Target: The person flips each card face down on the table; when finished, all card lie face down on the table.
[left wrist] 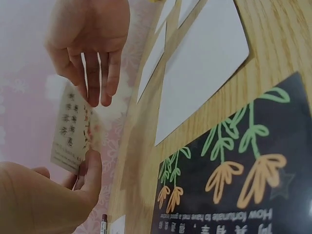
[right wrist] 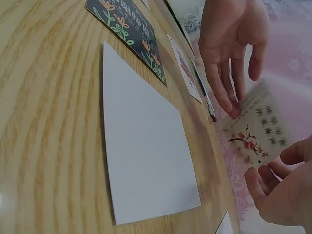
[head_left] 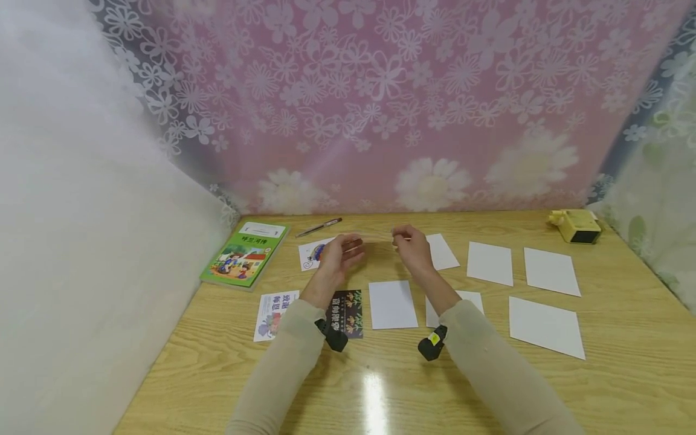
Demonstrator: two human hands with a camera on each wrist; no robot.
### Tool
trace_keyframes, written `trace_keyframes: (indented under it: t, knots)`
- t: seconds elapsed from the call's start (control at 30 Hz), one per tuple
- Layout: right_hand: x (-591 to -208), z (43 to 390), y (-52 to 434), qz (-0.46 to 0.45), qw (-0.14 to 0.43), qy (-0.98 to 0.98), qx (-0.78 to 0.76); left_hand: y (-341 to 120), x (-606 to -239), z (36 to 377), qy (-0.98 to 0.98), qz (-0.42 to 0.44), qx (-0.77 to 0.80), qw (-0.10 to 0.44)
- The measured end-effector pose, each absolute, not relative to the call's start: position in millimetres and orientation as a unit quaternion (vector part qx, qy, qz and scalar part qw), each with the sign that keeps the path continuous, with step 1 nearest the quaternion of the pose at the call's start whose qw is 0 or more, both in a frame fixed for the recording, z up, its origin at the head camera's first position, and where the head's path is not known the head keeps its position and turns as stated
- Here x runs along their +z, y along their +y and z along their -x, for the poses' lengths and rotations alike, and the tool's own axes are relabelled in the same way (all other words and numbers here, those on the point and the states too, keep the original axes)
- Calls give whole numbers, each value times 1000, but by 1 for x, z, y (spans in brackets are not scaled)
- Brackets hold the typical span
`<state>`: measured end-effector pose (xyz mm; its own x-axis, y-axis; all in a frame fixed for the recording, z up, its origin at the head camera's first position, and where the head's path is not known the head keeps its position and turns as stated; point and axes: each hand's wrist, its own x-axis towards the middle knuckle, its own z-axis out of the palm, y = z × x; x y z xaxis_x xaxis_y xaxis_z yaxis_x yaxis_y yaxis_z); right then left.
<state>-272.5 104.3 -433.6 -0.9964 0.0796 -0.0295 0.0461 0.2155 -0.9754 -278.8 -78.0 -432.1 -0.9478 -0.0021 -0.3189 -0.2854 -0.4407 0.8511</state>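
Between my two hands is a pale card (right wrist: 261, 126) with dark handwritten-style characters and a red blossom branch, raised above the table and blurred in the right wrist view. My left hand (head_left: 339, 258) holds one edge between thumb and fingertips, fingers fairly straight. On the opposite edge are the thumb and fingers of my right hand (head_left: 413, 249). From the head, the card shows almost edge-on. Below my left hand lies a black card (left wrist: 224, 175) with orange flowers and green stems; behind that hand, a drawn card (head_left: 310, 255) is partly covered.
A green picture book (head_left: 247, 254) lies at the left, with a pen (head_left: 318, 227) beyond it. A purple-and-white printed card (head_left: 269, 314) sits near my left sleeve. Several white cards, including one in the middle (head_left: 393, 305), spread rightward. A yellow box-like object (head_left: 579, 226) stands at the back right.
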Motion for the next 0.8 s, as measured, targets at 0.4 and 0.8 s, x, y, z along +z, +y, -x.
trace_keyframes:
  t: [0.4, 0.8]
  knots:
    - [-440, 269, 103, 19, -2, -776, 631, -81, -443, 277, 650, 94, 751, 67]
    - [-451, 270, 105, 30, -40, -772, 633, -79, -458, 282, 698, 86, 710, 23]
